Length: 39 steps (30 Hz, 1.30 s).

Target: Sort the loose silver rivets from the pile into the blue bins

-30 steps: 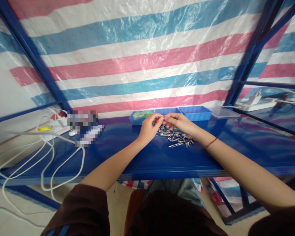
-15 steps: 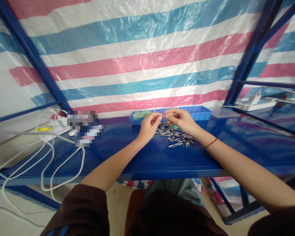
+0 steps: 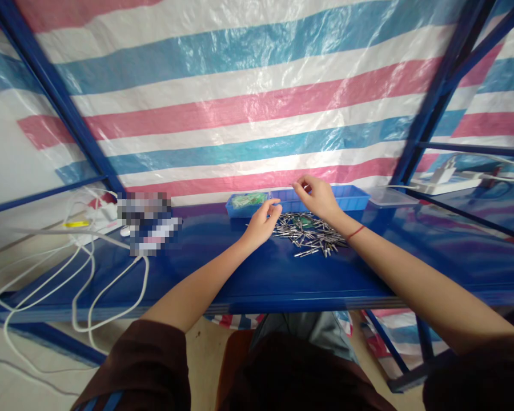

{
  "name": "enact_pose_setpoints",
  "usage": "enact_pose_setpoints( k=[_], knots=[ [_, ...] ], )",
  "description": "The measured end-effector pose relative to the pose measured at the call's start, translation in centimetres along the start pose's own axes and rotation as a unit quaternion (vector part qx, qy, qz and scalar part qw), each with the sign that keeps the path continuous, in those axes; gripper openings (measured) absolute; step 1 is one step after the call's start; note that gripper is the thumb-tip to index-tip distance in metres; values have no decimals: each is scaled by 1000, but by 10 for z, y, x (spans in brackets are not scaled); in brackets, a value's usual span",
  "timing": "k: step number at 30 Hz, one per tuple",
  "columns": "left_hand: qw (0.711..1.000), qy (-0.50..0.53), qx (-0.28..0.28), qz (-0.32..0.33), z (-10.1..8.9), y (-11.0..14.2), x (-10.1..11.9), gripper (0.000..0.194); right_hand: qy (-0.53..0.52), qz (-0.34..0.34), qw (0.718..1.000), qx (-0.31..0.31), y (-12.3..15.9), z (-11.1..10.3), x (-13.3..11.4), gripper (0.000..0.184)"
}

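Note:
My left hand point(image 3: 263, 222) hovers by the left edge of a pile of slender silver metal pieces point(image 3: 308, 235), thumb and forefinger slightly apart with nothing visible between them. Over the blue divided tray point(image 3: 354, 200) hangs my right hand point(image 3: 320, 198), its fingers curled in toward the thumb. Whatever those fingertips pinch is too small to name. Something green point(image 3: 302, 222) shows among the metal pieces. Clear and green small items point(image 3: 248, 199) fill the tray's left compartment, behind my left hand.
A clear plastic lid point(image 3: 393, 196) lies right of the tray. On the left are white cables point(image 3: 89, 268), a power strip point(image 3: 105, 228) and a blurred-out patch. Blue frame posts point(image 3: 437, 97) and a striped sheet point(image 3: 248, 108) stand behind the blue table point(image 3: 188, 274).
The hands were together, holding a thin metal piece between them. They have parted: my right hand has risen over the tray, and the left has stayed near the pile with its fingers loosened.

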<state>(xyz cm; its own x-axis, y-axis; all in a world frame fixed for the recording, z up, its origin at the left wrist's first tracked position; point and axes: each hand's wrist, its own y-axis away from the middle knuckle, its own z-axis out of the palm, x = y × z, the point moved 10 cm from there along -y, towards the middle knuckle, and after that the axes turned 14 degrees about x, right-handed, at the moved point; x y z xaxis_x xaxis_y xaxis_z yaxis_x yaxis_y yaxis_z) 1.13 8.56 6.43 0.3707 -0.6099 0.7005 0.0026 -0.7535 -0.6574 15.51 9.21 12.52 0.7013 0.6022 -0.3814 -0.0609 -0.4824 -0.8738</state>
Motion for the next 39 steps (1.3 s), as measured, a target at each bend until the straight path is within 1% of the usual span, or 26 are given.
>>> enact_pose_setpoints(
  k=[1, 3, 4, 6, 8, 10, 12, 14, 18, 22, 24, 28, 32, 34, 36, 38, 39],
  knots=[
    [1000, -14, -1, 1, 0, 0, -1, 30, 35, 14, 999, 4, -5, 5, 13, 26],
    [999, -31, -6, 6, -1, -1, -2, 28, 110, 25, 993, -27, -9, 19, 33, 26],
    [999, -37, -8, 9, -1, -1, -1, 28, 143, 26, 988, -45, -10, 24, 41, 26],
    [999, -45, -15, 18, 0, -1, 1, 27, 186, 16, 979, -80, -9, 27, 50, 26],
    [998, -54, -23, 25, 2, 0, 3, 28, 178, -3, 976, -126, -3, 26, 49, 23],
    [997, -61, -31, 26, 4, 1, 3, 28, 115, -15, 970, -212, 11, 28, 41, 19],
    [997, -66, -40, 24, 6, 3, 3, 28, 37, -8, 948, -317, 31, 31, 33, 20],
    [996, -71, -49, 23, 8, 4, 2, 29, 4, 1, 924, -383, 48, 32, 27, 24],
    [995, -81, -54, 17, 8, 4, 0, 30, 24, -6, 906, -422, 59, 33, 24, 26],
    [995, -73, -63, 6, 10, 6, -1, 31, 33, 8, 877, -478, 71, 37, 25, 24],
    [997, -51, -57, -9, 10, 6, -4, 31, 33, 10, 872, -489, 74, 38, 25, 22],
    [998, -3, -23, -67, 6, 4, -19, 34, 36, -11, 871, -491, 78, 40, 22, 17],
    [996, 1, -8, -93, 3, 1, -27, 35, 32, -12, 876, -481, 77, 40, 20, 12],
    [996, 1, -8, -93, 3, 1, -27, 34, 13, 2, 893, -450, 69, 37, 18, 15],
    [997, 0, -10, -82, 3, 1, -24, 31, -31, 16, 916, -399, 59, 34, 13, 21],
    [998, -5, -26, -54, 6, 3, -17, 27, -95, 33, 932, -348, 50, 30, 4, 25],
    [999, -8, -37, -37, 8, 5, -12, 28, -127, 51, 935, -327, 47, 29, 1, 24]
  ],
)
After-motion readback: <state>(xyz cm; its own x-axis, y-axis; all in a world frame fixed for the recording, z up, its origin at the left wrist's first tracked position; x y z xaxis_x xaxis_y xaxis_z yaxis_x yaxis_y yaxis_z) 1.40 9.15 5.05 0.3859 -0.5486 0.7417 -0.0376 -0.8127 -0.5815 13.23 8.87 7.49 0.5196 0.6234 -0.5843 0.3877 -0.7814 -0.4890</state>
